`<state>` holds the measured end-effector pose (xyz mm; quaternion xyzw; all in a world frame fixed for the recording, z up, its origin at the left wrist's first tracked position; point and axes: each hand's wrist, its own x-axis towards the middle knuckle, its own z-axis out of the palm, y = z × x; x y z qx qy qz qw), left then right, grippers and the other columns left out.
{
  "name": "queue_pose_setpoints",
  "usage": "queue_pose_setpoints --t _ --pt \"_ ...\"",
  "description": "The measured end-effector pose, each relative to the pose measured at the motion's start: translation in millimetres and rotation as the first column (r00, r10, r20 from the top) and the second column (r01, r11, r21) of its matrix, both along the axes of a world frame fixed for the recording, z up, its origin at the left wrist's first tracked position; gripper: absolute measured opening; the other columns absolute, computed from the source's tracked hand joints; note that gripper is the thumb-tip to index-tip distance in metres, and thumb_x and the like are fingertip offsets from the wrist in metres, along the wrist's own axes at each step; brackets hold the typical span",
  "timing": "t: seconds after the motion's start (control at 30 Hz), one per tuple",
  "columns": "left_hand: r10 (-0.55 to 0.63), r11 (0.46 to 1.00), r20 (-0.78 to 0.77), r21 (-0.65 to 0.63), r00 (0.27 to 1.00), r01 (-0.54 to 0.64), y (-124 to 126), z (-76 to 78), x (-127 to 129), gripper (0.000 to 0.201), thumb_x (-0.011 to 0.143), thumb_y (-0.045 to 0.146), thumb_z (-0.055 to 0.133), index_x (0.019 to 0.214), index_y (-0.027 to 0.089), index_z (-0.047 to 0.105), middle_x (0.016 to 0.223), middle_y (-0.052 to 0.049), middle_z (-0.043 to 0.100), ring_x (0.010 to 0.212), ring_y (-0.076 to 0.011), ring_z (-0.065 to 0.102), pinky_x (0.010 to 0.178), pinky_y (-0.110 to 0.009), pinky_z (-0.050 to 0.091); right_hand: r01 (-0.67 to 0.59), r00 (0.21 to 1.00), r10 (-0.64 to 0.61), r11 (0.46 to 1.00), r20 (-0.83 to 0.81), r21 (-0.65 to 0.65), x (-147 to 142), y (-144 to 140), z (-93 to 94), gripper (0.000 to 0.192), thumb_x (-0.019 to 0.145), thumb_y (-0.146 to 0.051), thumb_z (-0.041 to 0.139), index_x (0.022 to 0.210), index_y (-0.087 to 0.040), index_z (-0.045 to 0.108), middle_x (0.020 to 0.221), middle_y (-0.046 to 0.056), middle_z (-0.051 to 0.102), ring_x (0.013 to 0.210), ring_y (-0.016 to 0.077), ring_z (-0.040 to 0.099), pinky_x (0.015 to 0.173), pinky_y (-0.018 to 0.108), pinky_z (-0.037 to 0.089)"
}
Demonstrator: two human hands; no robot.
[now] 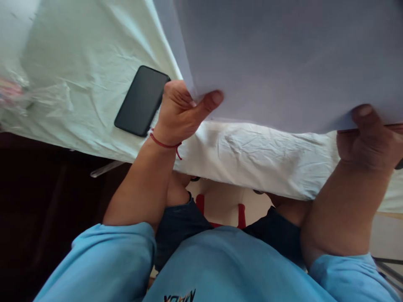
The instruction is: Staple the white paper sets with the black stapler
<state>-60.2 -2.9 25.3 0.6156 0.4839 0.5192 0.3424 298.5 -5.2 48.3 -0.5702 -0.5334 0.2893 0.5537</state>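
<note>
A large sheet of white paper (277, 63), greyish in shadow, is held up before me and runs out of view at the top. My left hand (185, 107) is closed on its lower left corner, thumb on the near face and fingers behind. On the lower right edge my right hand (368, 134) grips the same way, thumb on top. Whether it is one sheet or several together I cannot tell. Just left of my left hand, a black smartphone (141, 100) lies with its screen dark.
A pale, wrinkled cloth (85, 46) covers the table. Crumpled clear plastic (47, 98) with something pinkish lies at the far left. Past the table's near edge are my legs and red bars (241, 214), perhaps of a seat. A dark object shows partly beside my right wrist.
</note>
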Motion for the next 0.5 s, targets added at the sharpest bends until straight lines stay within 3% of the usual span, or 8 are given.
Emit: queue_pose_setpoints --t 0.1,0.17,0.33,0.5 --pt "-0.038 0.999 -0.002 0.039 0.999 0.038 2.3 0.0 -9.2 0.064 0.086 0.077 0.081 0.061 0.026 0.051 0.070 -0.001 0.051 0.083 -0.0216 0.063 0.086 -0.043 0.057 0.013 1.000 -0.013 1.000 0.022 -0.007 3.9 -2.5 -0.8 0.039 0.075 -0.045 0.078 0.107 -0.025 0.068 0.115 0.002 0.061 0.122 0.0229 0.058 0.092 0.041 0.054" --pt "-0.106 0.994 -0.010 0.003 0.994 0.106 3.8 0.1 -13.7 0.061 0.086 0.072 0.084 0.062 0.025 0.053 0.071 0.000 0.053 0.078 -0.0192 0.061 0.083 -0.042 0.057 -0.022 1.000 0.022 0.999 0.018 -0.030 6.1 -5.0 -1.4 0.040 0.073 -0.046 0.079 0.106 -0.025 0.068 0.116 0.003 0.061 0.123 0.0227 0.057 0.093 0.039 0.053" --pt "-0.194 0.971 0.002 -0.145 0.981 0.192 8.5 -2.5 -9.7 0.038 0.087 0.058 0.086 0.094 0.022 0.076 0.102 -0.003 0.078 0.110 -0.0271 0.072 0.104 -0.047 0.062 -0.084 0.993 0.094 0.986 0.064 -0.147 2.3 -8.8 -1.4 0.043 0.073 -0.046 0.079 0.105 -0.021 0.065 0.114 0.003 0.060 0.122 0.0177 0.056 0.107 0.037 0.046" --pt "-0.201 0.956 -0.009 -0.221 0.980 0.194 11.0 -10.5 2.0 0.046 0.079 0.054 0.091 0.106 0.021 0.074 0.114 -0.006 0.076 0.133 -0.0336 0.065 0.111 -0.050 0.061 0.122 0.944 -0.035 0.961 0.327 -0.248 -0.9 -4.8 -2.6 0.052 0.072 -0.054 0.078 0.107 -0.020 0.061 0.120 0.001 0.057 0.129 0.0143 0.050 0.121 0.033 0.029"
